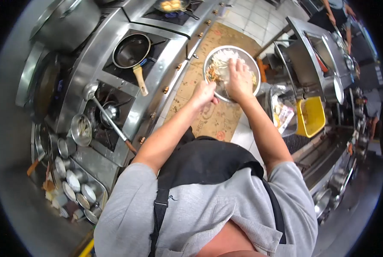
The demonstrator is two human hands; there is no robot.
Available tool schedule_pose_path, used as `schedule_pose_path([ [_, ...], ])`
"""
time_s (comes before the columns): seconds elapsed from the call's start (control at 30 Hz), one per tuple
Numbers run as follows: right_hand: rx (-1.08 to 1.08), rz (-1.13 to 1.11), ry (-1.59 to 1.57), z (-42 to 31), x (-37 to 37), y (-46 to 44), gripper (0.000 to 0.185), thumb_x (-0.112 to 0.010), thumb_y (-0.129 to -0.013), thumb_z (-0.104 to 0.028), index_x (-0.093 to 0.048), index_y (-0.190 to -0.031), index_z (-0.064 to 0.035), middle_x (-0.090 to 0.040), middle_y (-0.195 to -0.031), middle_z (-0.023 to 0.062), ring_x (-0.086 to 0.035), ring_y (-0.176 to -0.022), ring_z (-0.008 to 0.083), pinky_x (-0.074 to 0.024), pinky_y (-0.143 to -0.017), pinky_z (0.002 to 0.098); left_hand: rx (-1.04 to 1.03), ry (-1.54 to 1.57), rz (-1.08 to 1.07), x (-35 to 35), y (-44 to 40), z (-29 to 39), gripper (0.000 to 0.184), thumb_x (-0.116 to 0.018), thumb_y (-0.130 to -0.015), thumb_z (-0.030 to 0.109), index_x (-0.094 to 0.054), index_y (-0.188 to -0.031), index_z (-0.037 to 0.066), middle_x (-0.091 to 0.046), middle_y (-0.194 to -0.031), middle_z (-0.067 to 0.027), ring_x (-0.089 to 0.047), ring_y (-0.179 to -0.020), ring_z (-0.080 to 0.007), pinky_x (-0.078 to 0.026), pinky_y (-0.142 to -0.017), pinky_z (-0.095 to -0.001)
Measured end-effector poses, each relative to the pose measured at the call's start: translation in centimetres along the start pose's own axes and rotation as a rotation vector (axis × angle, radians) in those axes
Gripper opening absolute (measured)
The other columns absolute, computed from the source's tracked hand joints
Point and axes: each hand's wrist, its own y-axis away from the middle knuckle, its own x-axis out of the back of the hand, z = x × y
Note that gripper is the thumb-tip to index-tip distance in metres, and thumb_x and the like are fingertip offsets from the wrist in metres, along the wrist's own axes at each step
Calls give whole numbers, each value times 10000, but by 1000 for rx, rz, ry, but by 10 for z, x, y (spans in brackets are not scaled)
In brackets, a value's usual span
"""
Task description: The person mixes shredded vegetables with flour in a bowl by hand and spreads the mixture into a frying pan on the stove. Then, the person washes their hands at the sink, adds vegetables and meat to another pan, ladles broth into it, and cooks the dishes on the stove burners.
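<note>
A wide metal mixing bowl [259, 81] is held out in front of my body, above the brown floor covering. My left hand [203, 92] is closed on its near-left rim. Inside lie white shreds [224, 56] and orange-brown shreds [212, 73]; I cannot tell which foods they are. My right hand [239, 79] reaches over the near rim with fingers stretched out, lying on or just above the food. It hides part of the contents.
On the stove to my left are a frying pan [132, 51] with a wooden handle, a long-handled ladle [110, 113] and a small metal bowl [81, 129]. Several containers [73, 182] stand lower left. A yellow bin [310, 116] is at right. Another person [328, 15] stands far right.
</note>
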Motion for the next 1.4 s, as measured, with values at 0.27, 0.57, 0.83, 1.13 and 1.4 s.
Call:
schedule_pose_path([
  [0.27,-221,-69,-310,23,-37,-78,301,-659,-837,-264,-637,-1051,-54,-635,-1007,190,-594,-1024,381,-485,-863,476,43,-14,-210,30,-50,25,322,-402,-908,146,-619,-806,-68,-640,-637,-153,-542,-413,-155,-448,-405,-288],
  [0.57,-710,-34,-665,58,-81,-14,390,-629,-882,-284,-619,-1145,3,-633,-1137,235,-591,-1097,352,-449,-956,422,86,-24,-45,4,-67,2,314,-394,-911,129,-620,-887,-87,-637,-643,-142,-542,-409,-161,-433,-371,-286],
  [0.83,-1018,-341,-1586,125,-97,-20,484,-636,-889,-394,-630,-1218,-40,-658,-1168,107,-638,-1009,206,-497,-891,348,123,-176,-162,-46,-85,-17,319,-438,-900,147,-625,-802,-92,-627,-589,-143,-575,-405,-181,-470,-409,-320],
  [1.13,-1,-446,-425,149,1,-48,830,-810,-632,-310,-482,-1360,-84,-558,-1207,193,-542,-1152,373,-457,-968,443,80,34,-153,-88,-97,50,286,-403,-888,117,-616,-880,-73,-637,-646,-141,-544,-423,-155,-466,-423,-275],
  [1.4,126,-49,-28,135,-30,-43,462,-584,-796,-86,-552,-1256,-106,-564,-1237,190,-567,-1119,374,-507,-878,469,-41,154,58,-92,-118,31,320,-407,-913,135,-632,-834,-78,-630,-603,-131,-553,-415,-160,-453,-397,-296],
])
